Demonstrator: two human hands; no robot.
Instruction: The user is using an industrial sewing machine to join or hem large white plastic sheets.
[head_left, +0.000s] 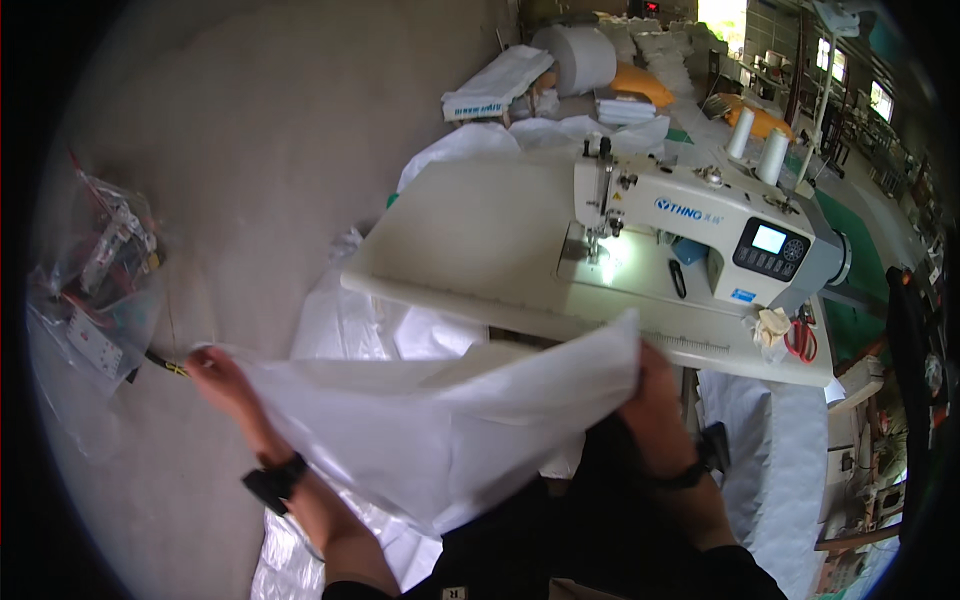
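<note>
A thin white plastic sheet (470,420), possibly a sack, is stretched between my hands in front of my body, sagging in the middle. Its left corner is pinched in my left hand (228,388), out past the table's left end. My right hand (655,405) grips the right end, just below the front edge of the sewing table (460,220); the sheet hides some of its fingers. Beyond the sheet stands a white sewing machine (690,215) with its lamp and small screen lit. No cloth shows under its needle.
A black thread snipper (678,279) lies by the needle plate, and red-handled scissors (801,340) sit at the table's right corner. Two white thread cones (771,157) stand behind the machine. White sheeting (765,460) hangs at right. A clear plastic bag (95,330) is at far left.
</note>
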